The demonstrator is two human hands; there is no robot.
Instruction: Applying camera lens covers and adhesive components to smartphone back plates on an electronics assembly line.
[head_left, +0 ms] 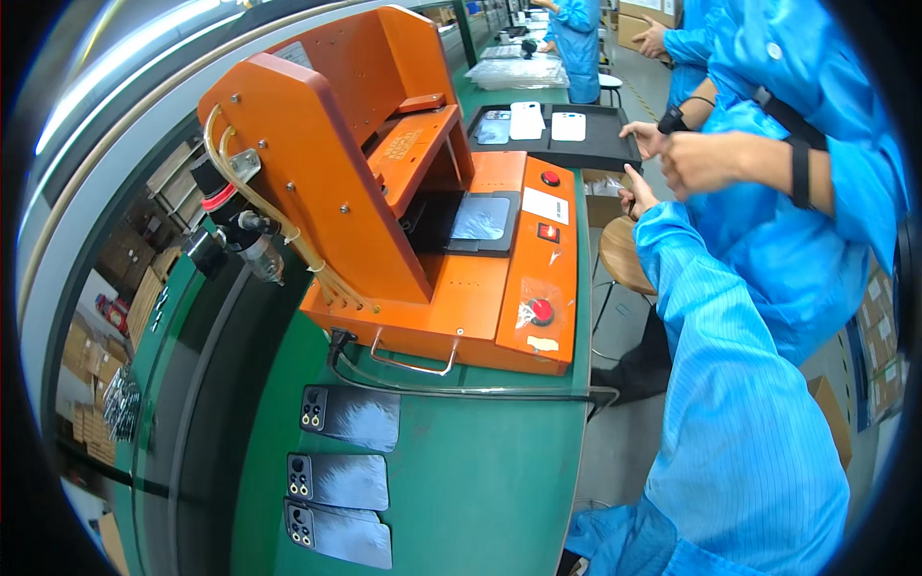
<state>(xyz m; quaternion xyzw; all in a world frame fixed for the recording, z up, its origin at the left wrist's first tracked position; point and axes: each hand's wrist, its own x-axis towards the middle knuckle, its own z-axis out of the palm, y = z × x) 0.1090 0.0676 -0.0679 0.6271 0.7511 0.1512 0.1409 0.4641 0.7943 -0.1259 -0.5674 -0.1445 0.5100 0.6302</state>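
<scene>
My right hand [636, 196] reaches out at the end of a blue sleeve, past the right edge of the green bench [480, 480], beside a cardboard box [603, 197]. Its fingers are partly hidden, so its grip is unclear. My left hand is out of sight. An orange press machine [451, 288] stands on the bench with a glossy phone back cover [480, 219] lying in its black fixture. Three phone back covers [351, 418] lie in a column on the bench in front of the machine.
A black tray [615, 149] with white and clear phone covers sits behind the machine. A co-worker in blue stands at the right, one hand [642, 134] on the tray's edge, the other hand [699, 163] close by. A wooden stool [619, 254] stands below my hand.
</scene>
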